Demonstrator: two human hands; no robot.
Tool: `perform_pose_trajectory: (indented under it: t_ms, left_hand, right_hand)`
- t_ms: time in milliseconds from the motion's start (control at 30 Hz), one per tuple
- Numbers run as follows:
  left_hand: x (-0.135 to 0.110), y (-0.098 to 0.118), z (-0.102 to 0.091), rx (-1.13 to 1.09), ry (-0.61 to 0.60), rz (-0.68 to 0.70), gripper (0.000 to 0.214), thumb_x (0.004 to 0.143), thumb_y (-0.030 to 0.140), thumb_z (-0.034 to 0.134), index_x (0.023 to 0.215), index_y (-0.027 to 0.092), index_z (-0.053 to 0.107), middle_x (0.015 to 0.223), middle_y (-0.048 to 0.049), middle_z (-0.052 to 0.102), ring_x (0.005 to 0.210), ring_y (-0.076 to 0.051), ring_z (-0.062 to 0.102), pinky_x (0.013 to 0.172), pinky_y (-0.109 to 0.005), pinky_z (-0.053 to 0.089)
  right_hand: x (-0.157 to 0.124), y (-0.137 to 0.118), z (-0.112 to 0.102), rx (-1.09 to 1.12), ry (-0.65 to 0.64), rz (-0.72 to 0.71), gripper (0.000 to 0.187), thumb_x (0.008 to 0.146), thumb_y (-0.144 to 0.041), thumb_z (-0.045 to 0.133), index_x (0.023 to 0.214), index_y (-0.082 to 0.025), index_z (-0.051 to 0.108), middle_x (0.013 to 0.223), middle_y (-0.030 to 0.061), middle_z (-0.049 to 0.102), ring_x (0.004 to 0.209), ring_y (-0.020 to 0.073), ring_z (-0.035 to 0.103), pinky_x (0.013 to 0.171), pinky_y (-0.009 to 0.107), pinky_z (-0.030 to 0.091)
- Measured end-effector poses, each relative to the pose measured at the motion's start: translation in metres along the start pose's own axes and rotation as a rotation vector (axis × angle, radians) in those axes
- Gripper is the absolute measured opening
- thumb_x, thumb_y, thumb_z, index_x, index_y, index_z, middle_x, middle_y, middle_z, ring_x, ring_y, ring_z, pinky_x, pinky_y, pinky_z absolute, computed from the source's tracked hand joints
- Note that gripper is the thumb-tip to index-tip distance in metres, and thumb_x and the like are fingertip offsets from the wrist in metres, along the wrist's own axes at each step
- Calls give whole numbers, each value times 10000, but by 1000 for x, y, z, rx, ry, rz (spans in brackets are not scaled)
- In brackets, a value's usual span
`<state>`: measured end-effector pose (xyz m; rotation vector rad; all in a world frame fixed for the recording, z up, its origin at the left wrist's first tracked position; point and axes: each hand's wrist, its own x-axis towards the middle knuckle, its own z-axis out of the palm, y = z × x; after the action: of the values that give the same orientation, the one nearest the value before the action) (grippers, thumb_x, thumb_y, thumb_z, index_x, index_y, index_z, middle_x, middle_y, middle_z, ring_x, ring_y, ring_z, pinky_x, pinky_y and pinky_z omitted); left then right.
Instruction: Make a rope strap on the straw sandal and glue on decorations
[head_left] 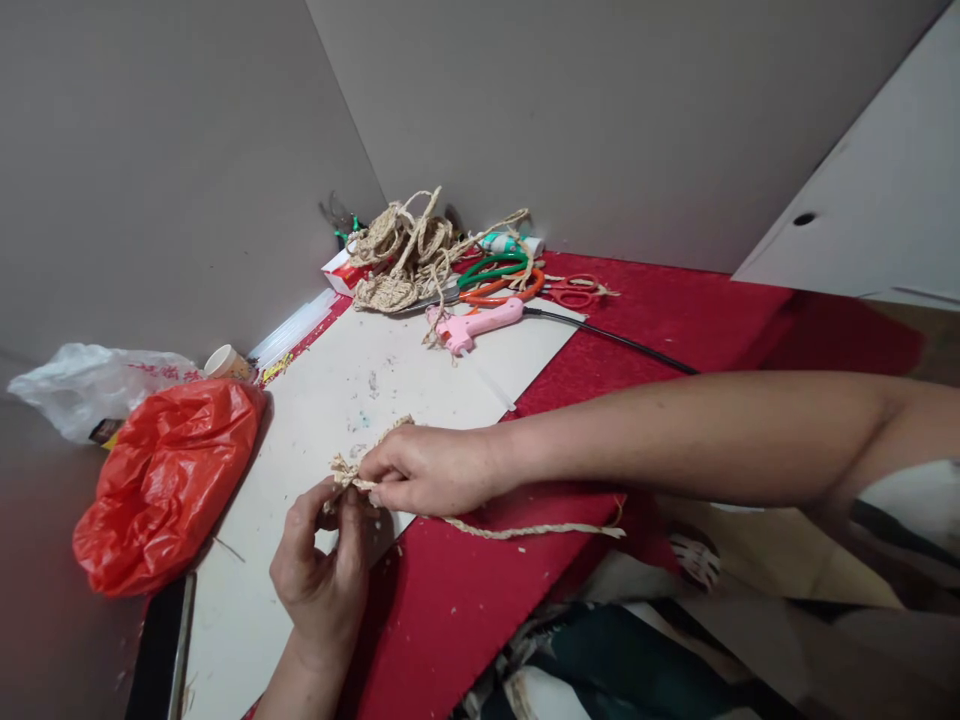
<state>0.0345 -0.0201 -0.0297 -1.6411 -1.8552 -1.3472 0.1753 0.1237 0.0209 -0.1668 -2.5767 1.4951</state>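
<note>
Both of my hands pinch a piece of braided straw rope (525,530) above a pale board (360,400). My left hand (319,570) comes up from below, fingers closed on the rope's frayed, knotted end. My right hand (424,470) reaches in from the right and grips the same end from above. The rest of the rope trails to the right over the red cloth (675,320).
A pile of straw rope (405,250), green and orange scissors (495,275), small red scissors (574,292) and a pink glue gun (476,325) with a black cord lie at the back. A red plastic bag (165,480), a clear bag (82,385) and a small cup (225,362) sit at left.
</note>
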Motion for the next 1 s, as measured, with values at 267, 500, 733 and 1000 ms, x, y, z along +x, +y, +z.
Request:
perform_pose_trajectory:
  t_ms: [267,500,733,1000]
  left_hand:
    - [2,3,-1,51,-9,5,266,811,126,689,1057,222,657,856,18,686,671,-86,629,624,-196,511]
    - [3,1,-1,76,10,15,274,796,145,711,1058,217,674,881,3,707,661,-96,635,618,-209,512]
    - [6,1,-3,44,-89,-30,359,813,151,693,1148,279,695,982,-11,752,768,-114,675,690,-211,518]
    - [10,3,-2,-124,-117,-357,285,843,304,677,1120,237,694,1072,-40,747,892,-151,703,789,-232,543]
  right_hand:
    - [-3,-5,-3,-58,-68,-13,192,847,-39,484,681,-133,459,575,-63,403,558,56,362,539,210,249]
    - [0,-2,-3,-14,-42,11,246,876,-99,518,648,-138,434,482,-88,323,482,41,317,529,208,240]
    - [-1,0,-8,-94,-30,-108,220,904,-170,540,700,-103,587,583,-34,504,576,63,439,580,198,311]
    - [3,17,-23,-425,332,-479,315,866,-146,597,1171,-93,652,1073,118,668,978,187,592,870,298,428]
